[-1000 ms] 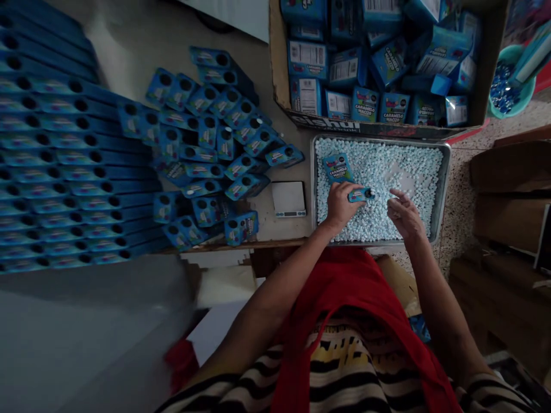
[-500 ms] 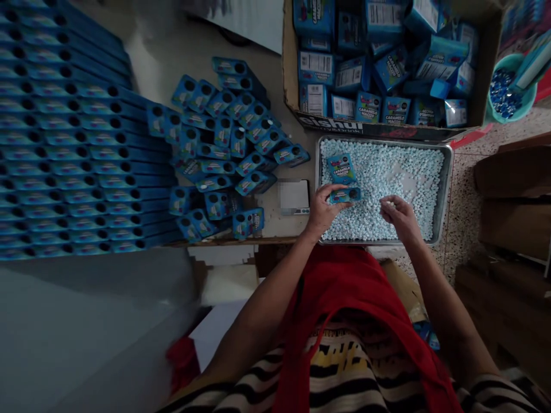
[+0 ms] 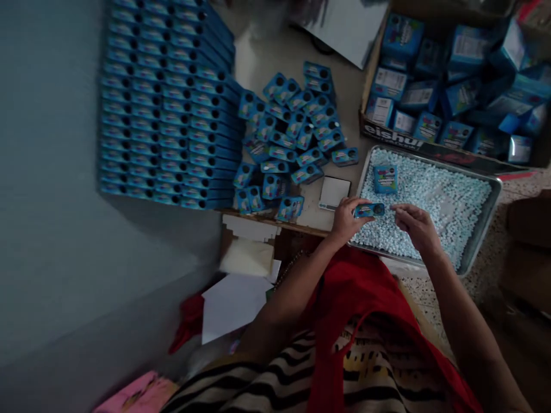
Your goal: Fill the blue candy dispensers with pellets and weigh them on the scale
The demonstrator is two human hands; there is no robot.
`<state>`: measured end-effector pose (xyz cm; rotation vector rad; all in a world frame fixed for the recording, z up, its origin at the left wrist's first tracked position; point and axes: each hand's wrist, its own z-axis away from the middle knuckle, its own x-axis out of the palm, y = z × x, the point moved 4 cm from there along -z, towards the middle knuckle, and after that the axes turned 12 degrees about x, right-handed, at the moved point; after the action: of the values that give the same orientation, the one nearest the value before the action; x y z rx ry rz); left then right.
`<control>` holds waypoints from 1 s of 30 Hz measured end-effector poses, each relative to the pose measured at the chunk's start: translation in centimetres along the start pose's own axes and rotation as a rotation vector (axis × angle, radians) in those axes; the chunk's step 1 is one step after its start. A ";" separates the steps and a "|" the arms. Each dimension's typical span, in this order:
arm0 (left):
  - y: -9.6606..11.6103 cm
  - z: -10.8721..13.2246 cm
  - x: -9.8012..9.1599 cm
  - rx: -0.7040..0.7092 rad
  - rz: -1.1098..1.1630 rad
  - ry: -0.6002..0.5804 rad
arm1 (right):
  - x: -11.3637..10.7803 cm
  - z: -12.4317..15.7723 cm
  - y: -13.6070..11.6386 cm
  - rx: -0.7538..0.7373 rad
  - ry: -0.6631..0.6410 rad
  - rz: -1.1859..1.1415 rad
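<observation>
My left hand [image 3: 344, 222] grips a small blue candy box [image 3: 371, 210] between thumb and fingers, its end with a dark round spot facing up. Just right of that box, my right hand [image 3: 416, 227] is closed in a pinch; what lies between its fingertips is too small to make out. Both hands are over a metal tray [image 3: 492, 202] spread with many small pale-blue candies [image 3: 447, 198]. On the candies, above my left hand, lies another blue candy box [image 3: 385, 179]. A small flat scale [image 3: 334, 193] stands left of the tray.
Several loose blue boxes [image 3: 283, 154] cluster left of the scale, beside tall stacked rows of blue boxes [image 3: 172, 115] near the wall. Behind the tray stands a cardboard carton [image 3: 373, 127] full of larger blue boxes. The table's front edge [image 3: 275, 222] runs below the scale.
My view has swung, so the table things appear further right, and the tray looks tilted. My right hand has come closer to the box in my left hand, which keeps its hold.
</observation>
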<state>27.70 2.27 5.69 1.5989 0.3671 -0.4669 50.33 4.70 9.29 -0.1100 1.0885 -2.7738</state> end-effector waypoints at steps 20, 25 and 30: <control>-8.0 10.4 -10.3 -0.216 -0.490 0.447 | -0.3 -16.2 -8.1 -0.117 0.285 1.402; -4.3 0.1 -1.7 0.071 -0.103 0.133 | -0.9 -11.0 -5.4 -0.133 0.300 1.185; -3.3 -7.4 8.6 0.018 0.159 -0.156 | -2.9 -6.7 -1.4 -0.033 0.318 0.454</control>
<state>34.03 9.56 -1.10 1.5837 0.1171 -0.4700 52.14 10.71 5.30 0.5240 1.0635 -2.4080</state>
